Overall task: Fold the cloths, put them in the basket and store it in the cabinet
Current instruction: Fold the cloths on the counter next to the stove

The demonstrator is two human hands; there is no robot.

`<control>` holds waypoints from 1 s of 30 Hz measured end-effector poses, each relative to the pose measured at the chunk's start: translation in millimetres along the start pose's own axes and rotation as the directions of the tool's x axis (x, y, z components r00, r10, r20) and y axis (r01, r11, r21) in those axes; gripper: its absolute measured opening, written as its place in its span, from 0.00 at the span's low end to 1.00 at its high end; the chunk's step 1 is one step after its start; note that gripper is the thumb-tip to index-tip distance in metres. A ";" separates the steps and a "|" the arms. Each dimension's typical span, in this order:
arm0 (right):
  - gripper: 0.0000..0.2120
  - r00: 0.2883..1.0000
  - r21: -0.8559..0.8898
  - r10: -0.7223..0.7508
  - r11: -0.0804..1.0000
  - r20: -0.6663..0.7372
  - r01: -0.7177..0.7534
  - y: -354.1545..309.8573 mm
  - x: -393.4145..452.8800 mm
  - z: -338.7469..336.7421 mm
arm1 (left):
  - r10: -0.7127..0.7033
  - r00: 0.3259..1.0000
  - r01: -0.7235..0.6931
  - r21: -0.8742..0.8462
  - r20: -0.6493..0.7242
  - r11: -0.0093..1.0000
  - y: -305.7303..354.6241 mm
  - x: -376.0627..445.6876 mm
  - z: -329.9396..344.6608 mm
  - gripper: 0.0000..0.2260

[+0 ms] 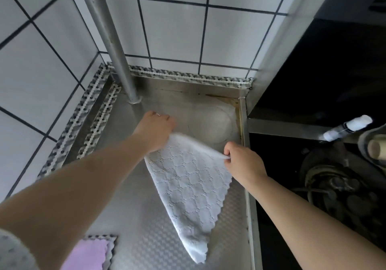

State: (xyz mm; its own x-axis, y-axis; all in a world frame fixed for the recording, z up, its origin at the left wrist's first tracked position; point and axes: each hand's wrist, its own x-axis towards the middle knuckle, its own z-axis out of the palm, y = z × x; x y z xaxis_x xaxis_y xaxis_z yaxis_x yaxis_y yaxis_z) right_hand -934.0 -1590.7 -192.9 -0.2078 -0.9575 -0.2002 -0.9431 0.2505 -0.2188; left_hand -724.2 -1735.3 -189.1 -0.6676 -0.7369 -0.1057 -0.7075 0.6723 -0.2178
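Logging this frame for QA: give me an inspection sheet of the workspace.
Surface: steel counter with embossed pattern, in a tiled corner.
Job's things: white cloth held up by two corners, hanging to a point; pink cloth flat at the near edge. No basket or cabinet seen.
Clutter: round pale mark or disc on the counter, unclear which.
Grippers: left hand grips one cloth corner; right hand pinches the other.
Cables: nothing seen.
Surroundings: metal pole, white tiles, dark stove at right.

We find no text, label, brand, number or sign that can be read here; the white bottle (348, 127) at the right is too blurred to tell.
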 end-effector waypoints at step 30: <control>0.03 0.846 0.473 0.183 0.877 -0.501 0.090 -56.7 -146.7 -147.6 | -0.526 0.817 -0.021 -0.924 -0.236 0.381 -53.4 -200.6 -139.0 0.03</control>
State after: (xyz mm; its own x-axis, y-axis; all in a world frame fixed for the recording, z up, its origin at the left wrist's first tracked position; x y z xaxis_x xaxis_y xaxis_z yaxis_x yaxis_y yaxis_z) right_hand -888.4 -1485.7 -10.2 -0.4789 -0.8355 0.2695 -0.7227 0.2009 -0.6614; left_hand -584.6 -1613.6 -21.3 -0.2277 -0.9393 0.2568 -0.4692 0.3369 0.8163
